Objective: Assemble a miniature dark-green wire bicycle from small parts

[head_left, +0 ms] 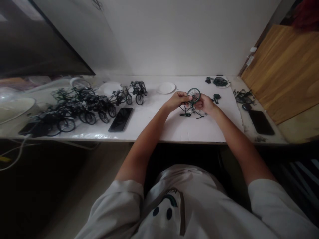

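My left hand (178, 100) and my right hand (205, 103) meet over the white tabletop, gripping a small model bicycle (187, 109) between them. Its spoked wheel (193, 95) stands upright at the top, between my fingers. Below my hands hang the thin dark frame and a pedal-like part. The left thumb and fingers pinch near the wheel's hub. From the other side, the right fingers close around the wheel and frame; their tips are partly hidden behind it. Just right of my right hand lie small dark parts (216, 98).
Many model bicycles (91, 108) crowd the table's left side, beside a phone (121, 119). A white plate (166, 88) sits at the back; another plate with dark parts (220, 82) is at back right. Further right are loose bicycle parts (244, 96), a dark phone (261, 122) and a wooden board (286, 73).
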Available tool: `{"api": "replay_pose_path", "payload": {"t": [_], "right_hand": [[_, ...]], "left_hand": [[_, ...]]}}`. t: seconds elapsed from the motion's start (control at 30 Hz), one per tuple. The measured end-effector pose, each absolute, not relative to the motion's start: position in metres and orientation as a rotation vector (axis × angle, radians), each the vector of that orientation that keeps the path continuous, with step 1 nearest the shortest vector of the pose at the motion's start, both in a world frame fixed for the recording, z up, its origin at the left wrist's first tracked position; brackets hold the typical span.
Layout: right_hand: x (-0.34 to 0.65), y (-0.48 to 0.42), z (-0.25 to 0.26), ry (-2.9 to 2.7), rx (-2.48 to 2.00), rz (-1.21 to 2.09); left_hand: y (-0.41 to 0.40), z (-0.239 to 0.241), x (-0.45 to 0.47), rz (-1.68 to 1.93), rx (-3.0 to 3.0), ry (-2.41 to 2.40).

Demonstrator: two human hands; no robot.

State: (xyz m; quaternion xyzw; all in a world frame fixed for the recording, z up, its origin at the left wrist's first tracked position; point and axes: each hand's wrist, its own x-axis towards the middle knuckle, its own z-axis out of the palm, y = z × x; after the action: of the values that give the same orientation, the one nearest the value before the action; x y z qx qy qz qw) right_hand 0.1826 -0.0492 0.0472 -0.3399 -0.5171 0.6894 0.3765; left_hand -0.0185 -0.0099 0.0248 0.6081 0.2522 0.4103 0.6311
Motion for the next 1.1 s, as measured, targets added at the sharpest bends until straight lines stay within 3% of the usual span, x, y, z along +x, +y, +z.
{"api": "replay_pose_path", "payload": {"t": [0.57,0.8,1.1], "right_hand": [[0.183,-0.045,0.036,-1.402,-0.819,1.623],[0.185,-0.042,0.039,-1.350,-0.859,1.784],[0.187,-0.047,0.038,-1.438,-0.717,1.700]], "left_hand": [[-0.008,0.019,-0.019,0.866,1.460,0.532],[-0.010,0.022,-0.018,0.942,1.386,0.570],[-0.011,0.024,-0.019,0.892,1.431,0.548]]}}
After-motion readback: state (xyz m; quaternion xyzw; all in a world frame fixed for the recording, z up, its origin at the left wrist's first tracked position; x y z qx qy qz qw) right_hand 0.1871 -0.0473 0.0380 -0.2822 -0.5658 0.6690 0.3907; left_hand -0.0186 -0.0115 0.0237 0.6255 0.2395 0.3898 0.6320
